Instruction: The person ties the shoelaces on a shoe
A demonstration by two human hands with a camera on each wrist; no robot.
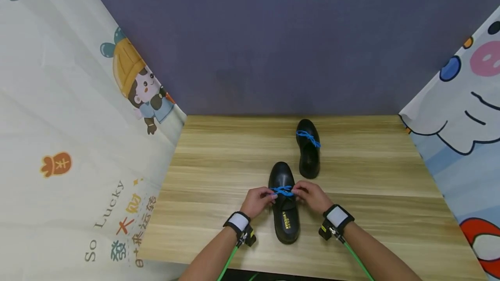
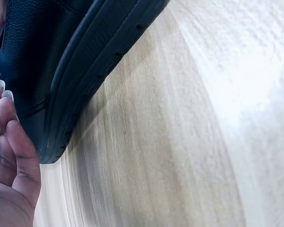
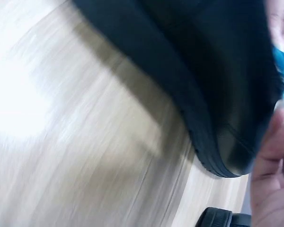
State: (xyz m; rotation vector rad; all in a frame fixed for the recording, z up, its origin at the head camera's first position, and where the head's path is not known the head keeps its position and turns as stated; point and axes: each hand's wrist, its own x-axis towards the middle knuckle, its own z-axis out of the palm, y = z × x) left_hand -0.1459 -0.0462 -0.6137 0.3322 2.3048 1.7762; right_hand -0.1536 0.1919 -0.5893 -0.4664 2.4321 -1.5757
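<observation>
A black leather shoe (image 1: 280, 173) lies on the wooden tabletop, toe pointing away from me. Blue shoelaces (image 1: 283, 189) cross over its front. My left hand (image 1: 258, 200) pinches the lace at the left side, and opposite it my right hand (image 1: 314, 197) pinches the lace at the right side. In the left wrist view the fingers (image 2: 22, 142) are bunched beside the shoe's upper (image 2: 33, 61). The right wrist view has the fingers (image 3: 274, 142) next to the blue lace (image 3: 283, 61), partly cut off by the frame edge.
A second black shoe (image 1: 310, 161) with a tied blue lace (image 1: 306, 136) stands farther back, slightly right. The wooden tabletop (image 1: 222, 155) meets a dark blue-grey panel (image 1: 250, 47) at the back. Printed cloths (image 1: 70, 99) hang at both sides.
</observation>
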